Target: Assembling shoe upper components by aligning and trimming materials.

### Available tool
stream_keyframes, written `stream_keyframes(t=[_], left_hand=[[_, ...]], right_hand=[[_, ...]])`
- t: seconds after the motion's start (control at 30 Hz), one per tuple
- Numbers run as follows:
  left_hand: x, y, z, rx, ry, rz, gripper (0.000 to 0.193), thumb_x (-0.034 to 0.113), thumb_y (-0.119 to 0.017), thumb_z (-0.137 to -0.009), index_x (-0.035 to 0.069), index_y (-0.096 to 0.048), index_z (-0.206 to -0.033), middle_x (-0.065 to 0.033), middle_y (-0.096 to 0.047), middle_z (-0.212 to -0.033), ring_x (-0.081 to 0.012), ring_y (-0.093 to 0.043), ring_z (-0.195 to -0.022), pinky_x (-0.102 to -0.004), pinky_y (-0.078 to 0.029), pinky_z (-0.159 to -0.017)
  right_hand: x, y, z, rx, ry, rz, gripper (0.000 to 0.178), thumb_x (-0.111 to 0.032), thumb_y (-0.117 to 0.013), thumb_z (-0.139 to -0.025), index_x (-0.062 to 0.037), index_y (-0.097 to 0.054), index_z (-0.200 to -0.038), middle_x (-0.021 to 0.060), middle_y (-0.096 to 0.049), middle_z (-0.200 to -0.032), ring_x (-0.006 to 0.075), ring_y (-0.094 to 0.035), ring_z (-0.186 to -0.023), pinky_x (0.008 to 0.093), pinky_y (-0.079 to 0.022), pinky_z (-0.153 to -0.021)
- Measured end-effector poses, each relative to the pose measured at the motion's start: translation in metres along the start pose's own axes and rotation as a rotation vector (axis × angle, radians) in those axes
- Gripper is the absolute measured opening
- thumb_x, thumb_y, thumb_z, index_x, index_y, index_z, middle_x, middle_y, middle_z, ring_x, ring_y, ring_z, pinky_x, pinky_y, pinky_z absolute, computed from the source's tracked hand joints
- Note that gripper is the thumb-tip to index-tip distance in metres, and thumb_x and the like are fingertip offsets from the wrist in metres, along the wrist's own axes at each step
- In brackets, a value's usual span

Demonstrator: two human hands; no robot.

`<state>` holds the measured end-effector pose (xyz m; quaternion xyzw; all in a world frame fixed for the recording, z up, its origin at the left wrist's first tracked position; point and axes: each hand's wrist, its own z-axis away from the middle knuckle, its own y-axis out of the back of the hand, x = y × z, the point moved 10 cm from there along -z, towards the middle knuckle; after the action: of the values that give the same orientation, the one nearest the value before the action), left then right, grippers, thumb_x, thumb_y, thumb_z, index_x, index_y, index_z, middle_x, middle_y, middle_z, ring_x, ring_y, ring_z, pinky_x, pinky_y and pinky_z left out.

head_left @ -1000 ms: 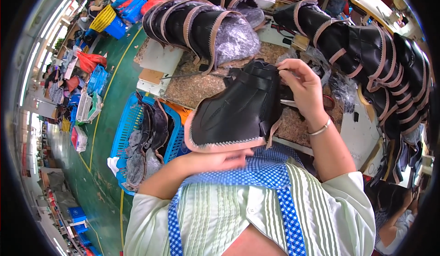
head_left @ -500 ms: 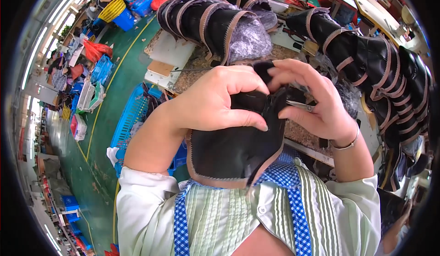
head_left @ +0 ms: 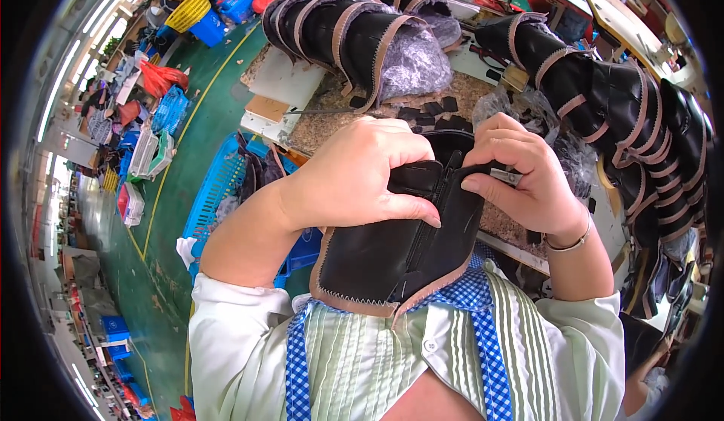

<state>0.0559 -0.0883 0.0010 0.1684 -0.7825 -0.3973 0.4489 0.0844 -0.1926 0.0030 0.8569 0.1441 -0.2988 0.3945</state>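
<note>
Left hand [head_left: 351, 168] and right hand [head_left: 528, 172] grip boot [head_left: 366, 259]; zip [head_left: 416, 251] partly hidden.

Lettering and signs: none legible
Near and far, left and right: no text, label, brand, number or sign readable at this resolution

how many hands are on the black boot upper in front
2: the left hand grips the black boot upper on its left side, the right hand pinches it on its right; some fingertips are hidden
</note>
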Motion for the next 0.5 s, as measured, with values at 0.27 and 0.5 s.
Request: stream_keyframes(t=[0.27,0.5], left_hand=[[0.019,0.007,0.0,0.057,-0.208,-0.052,0.042,0.029,-0.087,-0.056,0.004,-0.063,-0.08,-0.0071,-0.061,-0.076,-0.025,-0.06,-0.076,-0.0369,-0.046,-0.078],[0.027,0.083,0.042,0.892,-0.031,-0.458,0.03,0.018,-0.086,-0.064,0.006,-0.061,-0.075,-0.0056,-0.061,-0.066,-0.0212,-0.057,-0.055,-0.0315,-0.048,-0.059]], right_hand=[[0.015,-0.002,0.003,0.123,-0.183,-0.203,0.012,-0.004,-0.072,-0.072,0.0001,-0.063,-0.079,0.0075,-0.059,-0.075,0.0221,-0.053,-0.08,0.0327,-0.044,-0.074],[0.071,-0.004,0.019,0.487,-0.484,-0.859,0.046,-0.012,-0.069,-0.085,0.0003,-0.049,-0.124,0.008,-0.056,-0.118,0.0164,-0.052,-0.111,0.0309,-0.043,-0.094]])
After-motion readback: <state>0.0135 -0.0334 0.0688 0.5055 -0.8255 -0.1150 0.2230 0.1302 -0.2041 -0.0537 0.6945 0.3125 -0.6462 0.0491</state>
